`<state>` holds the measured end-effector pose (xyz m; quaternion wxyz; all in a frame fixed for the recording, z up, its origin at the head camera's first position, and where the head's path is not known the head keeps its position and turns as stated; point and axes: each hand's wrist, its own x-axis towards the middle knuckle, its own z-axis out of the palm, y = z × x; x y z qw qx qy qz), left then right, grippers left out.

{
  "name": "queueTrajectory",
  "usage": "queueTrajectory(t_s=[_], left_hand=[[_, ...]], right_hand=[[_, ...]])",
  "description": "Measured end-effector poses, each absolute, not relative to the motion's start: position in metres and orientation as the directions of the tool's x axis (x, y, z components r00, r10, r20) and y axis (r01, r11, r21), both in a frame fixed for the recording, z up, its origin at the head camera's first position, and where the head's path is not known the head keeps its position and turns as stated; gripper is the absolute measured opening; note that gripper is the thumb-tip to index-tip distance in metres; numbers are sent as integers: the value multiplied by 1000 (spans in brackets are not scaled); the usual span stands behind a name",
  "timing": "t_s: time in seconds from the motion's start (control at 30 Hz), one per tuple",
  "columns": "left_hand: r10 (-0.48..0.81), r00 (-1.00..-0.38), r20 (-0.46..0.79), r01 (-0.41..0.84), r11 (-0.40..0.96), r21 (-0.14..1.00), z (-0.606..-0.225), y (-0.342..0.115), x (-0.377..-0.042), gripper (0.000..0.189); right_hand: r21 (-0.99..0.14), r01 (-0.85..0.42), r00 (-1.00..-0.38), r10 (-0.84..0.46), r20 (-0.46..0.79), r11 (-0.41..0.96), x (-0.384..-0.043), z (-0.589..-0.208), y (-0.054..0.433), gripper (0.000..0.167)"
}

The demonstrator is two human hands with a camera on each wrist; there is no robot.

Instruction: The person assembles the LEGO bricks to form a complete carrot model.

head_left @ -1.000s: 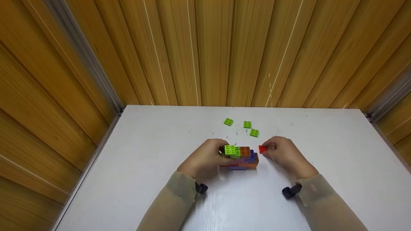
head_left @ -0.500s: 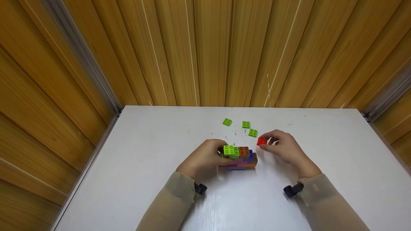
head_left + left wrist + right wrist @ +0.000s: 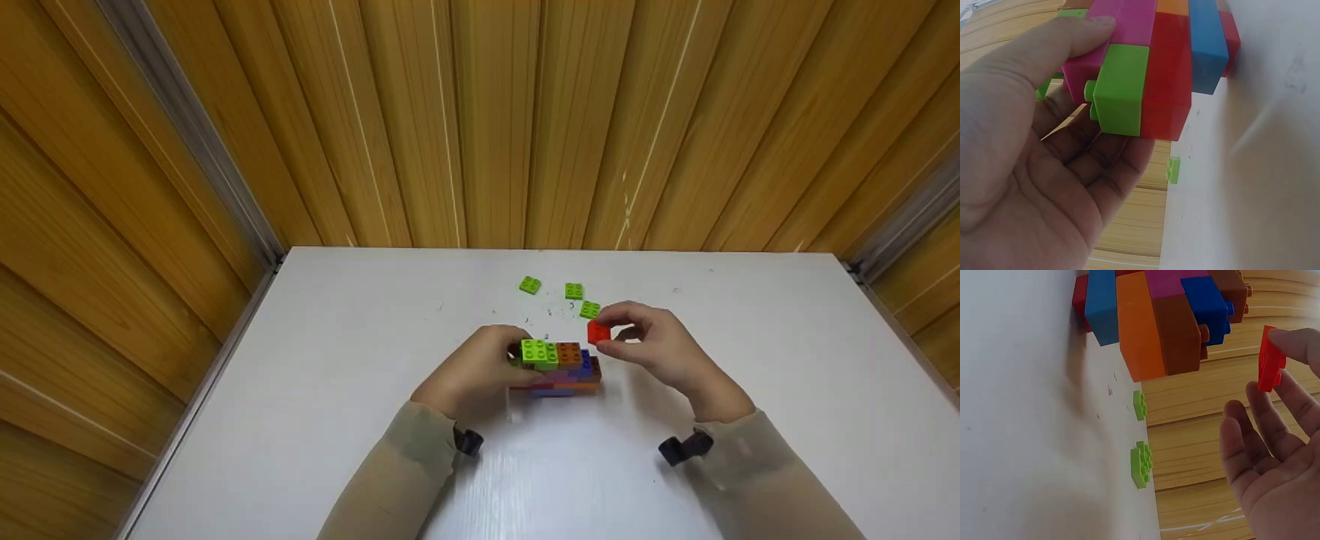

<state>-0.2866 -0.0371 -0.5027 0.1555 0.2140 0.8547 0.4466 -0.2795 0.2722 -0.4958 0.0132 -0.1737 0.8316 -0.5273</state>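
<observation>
My left hand (image 3: 476, 371) grips the left end of a stack of toy building bricks (image 3: 570, 375), thumb on the near side and fingers behind. In the left wrist view, a pink brick (image 3: 1134, 27) lies by the thumb, above a green brick (image 3: 1122, 90) and a red brick (image 3: 1167, 84). My right hand (image 3: 660, 352) pinches a thin red toy brick (image 3: 598, 331) between thumb and fingers. That red brick is held just off the stack's right end, apart from it. From the right wrist, the stack's orange brick (image 3: 1139, 329) and blue brick (image 3: 1206, 309) show beside the hand.
Three flat green bricks (image 3: 530, 285) lie loose behind the stack on the white table (image 3: 360, 315). Wood-patterned panels (image 3: 495, 127) rise at the table's back edge. Small dark marks dot the tabletop near the green bricks.
My right hand has lifted the red brick away and upward, then moved it left toward the stack's top right. The left hand and the stack stay in place.
</observation>
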Motion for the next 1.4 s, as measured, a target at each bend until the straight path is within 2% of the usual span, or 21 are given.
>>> queueTrajectory(t_s=[0.2, 0.43, 0.7, 1.07, 1.4], left_hand=[[497, -863, -88, 205, 504, 839, -502, -37, -286, 34], [503, -860, -81, 212, 497, 841, -502, -37, -285, 32], [512, -856, -73, 217, 485, 847, -502, -37, -286, 31], [508, -858, -76, 214, 489, 846, -503, -38, -285, 33], [514, -854, -81, 207, 477, 854, -503, -38, -283, 33]], right_hand=[[-883, -296, -924, -342, 169, 363, -275, -494, 265, 32], [-871, -284, -919, -374, 127, 401, -272, -494, 261, 30], [-846, -311, -910, -392, 135, 432, -273, -496, 259, 29], [-858, -319, -909, -385, 156, 404, -270, -496, 254, 29], [-866, -280, -924, -360, 128, 413, -268, -496, 252, 29]])
